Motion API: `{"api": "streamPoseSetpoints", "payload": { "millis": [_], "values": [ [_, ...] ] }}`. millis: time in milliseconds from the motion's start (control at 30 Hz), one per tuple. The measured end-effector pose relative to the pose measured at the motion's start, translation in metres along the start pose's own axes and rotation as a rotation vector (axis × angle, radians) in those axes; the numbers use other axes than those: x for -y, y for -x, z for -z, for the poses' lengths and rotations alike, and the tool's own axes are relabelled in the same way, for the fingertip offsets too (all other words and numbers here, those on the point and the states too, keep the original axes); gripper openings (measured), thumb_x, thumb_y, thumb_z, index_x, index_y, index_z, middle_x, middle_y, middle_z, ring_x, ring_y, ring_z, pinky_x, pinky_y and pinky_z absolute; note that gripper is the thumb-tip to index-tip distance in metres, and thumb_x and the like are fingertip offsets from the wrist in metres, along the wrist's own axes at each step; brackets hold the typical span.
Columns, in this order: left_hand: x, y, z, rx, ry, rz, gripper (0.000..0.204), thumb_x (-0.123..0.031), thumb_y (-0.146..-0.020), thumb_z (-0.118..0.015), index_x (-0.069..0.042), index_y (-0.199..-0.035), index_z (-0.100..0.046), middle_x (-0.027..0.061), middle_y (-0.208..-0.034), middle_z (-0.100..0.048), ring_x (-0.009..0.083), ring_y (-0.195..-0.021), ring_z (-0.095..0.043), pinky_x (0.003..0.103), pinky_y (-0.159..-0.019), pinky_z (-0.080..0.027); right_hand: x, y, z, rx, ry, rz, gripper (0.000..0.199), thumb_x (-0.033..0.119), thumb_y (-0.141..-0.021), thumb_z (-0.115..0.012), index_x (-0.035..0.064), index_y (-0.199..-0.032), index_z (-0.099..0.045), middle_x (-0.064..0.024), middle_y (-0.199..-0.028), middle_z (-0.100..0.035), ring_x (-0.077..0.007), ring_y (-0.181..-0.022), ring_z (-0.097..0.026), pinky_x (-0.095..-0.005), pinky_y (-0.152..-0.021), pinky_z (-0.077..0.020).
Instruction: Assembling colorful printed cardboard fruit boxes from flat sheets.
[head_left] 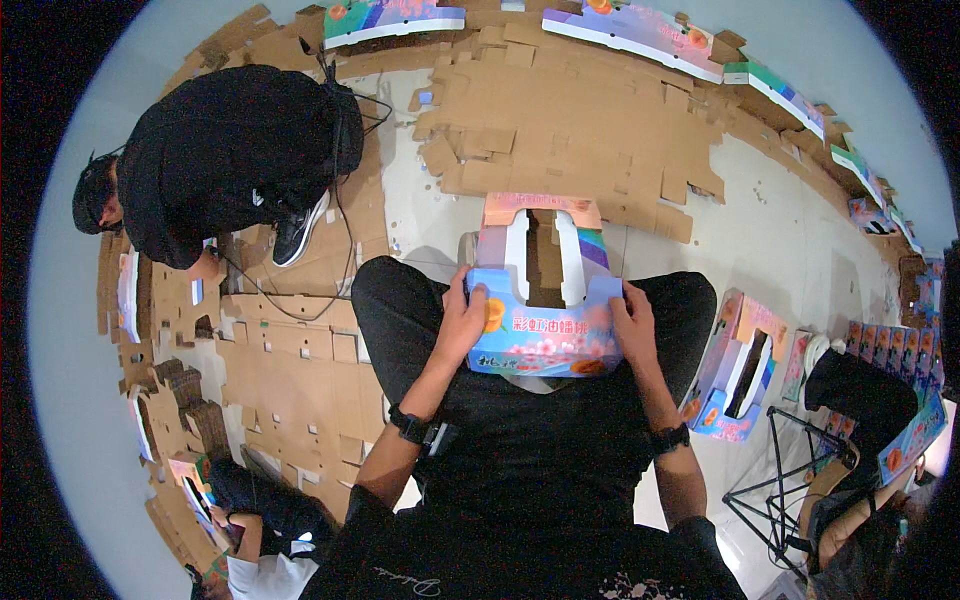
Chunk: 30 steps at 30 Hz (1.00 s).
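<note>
A printed cardboard fruit box [548, 348], blue and pink with peach and blossom pictures, rests at my lap between my bent knees. Its top has a long opening with white-edged flaps, through which brown cardboard shows. My left hand [462, 322] grips the near left corner, thumb on the printed face and fingers round the side. At the near right corner, my right hand [633, 322] holds the box the same way. Some of the fingers are hidden behind the cardboard. Both wrists wear black bands.
A similar box [735, 368] stands right of my knee, near a black folding stool frame [790, 480]. Flat cardboard sheets [570, 115] cover the floor ahead. More printed boxes [640, 40] line the far edge. People work at left [240, 150], lower left [275, 520] and lower right [870, 530].
</note>
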<state>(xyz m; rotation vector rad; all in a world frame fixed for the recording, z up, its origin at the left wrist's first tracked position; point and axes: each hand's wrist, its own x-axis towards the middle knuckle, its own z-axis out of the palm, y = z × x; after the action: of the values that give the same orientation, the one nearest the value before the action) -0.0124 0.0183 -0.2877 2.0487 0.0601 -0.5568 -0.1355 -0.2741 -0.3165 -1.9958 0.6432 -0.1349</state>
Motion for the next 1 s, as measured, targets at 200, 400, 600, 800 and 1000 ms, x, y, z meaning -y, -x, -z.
{"api": "streamPoseSetpoints", "payload": {
  "millis": [200, 400, 600, 800, 1000],
  "values": [
    [0.008, 0.003, -0.005, 0.097, 0.362, 0.106, 0.055, -0.041, -0.114, -0.037, -0.001, -0.151, -0.046, 0.0142, -0.139, -0.060, 0.0216, -0.127, -0.056, 0.036, -0.111, -0.042, -0.008, 0.003, -0.015, -0.029, -0.073, -0.184, 0.045, 0.031, -0.103, -0.057, -0.0034, -0.133, -0.061, -0.0249, -0.126, -0.066, -0.0375, -0.117, -0.064, -0.0446, -0.103, -0.0486],
    [0.014, 0.003, -0.006, 0.115, 0.458, 0.140, 0.052, -0.037, -0.114, -0.038, -0.001, -0.150, -0.048, 0.0121, -0.143, -0.058, 0.0203, -0.128, -0.056, 0.035, -0.112, -0.042, -0.001, 0.004, -0.017, -0.048, -0.065, -0.228, 0.039, 0.029, -0.107, -0.053, -0.0023, -0.128, -0.062, -0.0202, -0.125, -0.066, -0.0315, -0.113, -0.065, -0.0412, -0.100, -0.0494],
    [0.024, -0.002, -0.005, 0.126, 0.423, 0.079, 0.052, -0.030, -0.113, -0.039, 0.002, -0.154, -0.044, 0.0164, -0.150, -0.054, 0.0231, -0.136, -0.052, 0.033, -0.117, -0.037, -0.008, 0.001, -0.020, 0.009, -0.296, -0.269, 0.034, 0.022, -0.106, -0.054, 0.0027, -0.133, -0.060, -0.0171, -0.121, -0.067, -0.0260, -0.109, -0.065, -0.0378, -0.097, -0.0512],
    [0.052, -0.023, -0.012, 0.145, 0.290, 0.048, 0.057, -0.030, -0.113, -0.037, 0.001, -0.160, -0.034, 0.0172, -0.157, -0.047, 0.0243, -0.142, -0.046, 0.035, -0.121, -0.032, -0.018, -0.004, -0.025, 0.036, -0.221, -0.306, 0.036, 0.023, -0.106, -0.055, 0.0045, -0.136, -0.058, -0.0183, -0.121, -0.066, -0.0255, -0.110, -0.064, -0.0368, -0.096, -0.0517],
    [0.054, -0.026, -0.012, 0.175, 0.207, 0.068, 0.060, -0.032, -0.112, -0.032, -0.001, -0.163, -0.026, 0.0200, -0.161, -0.042, 0.0275, -0.146, -0.043, 0.035, -0.123, -0.028, -0.019, 0.000, -0.026, 0.009, -0.270, -0.461, 0.053, 0.036, -0.105, -0.056, 0.0000, -0.143, -0.051, -0.0225, -0.131, -0.064, -0.0298, -0.119, -0.062, -0.0400, -0.104, -0.0489]
  ]
}}
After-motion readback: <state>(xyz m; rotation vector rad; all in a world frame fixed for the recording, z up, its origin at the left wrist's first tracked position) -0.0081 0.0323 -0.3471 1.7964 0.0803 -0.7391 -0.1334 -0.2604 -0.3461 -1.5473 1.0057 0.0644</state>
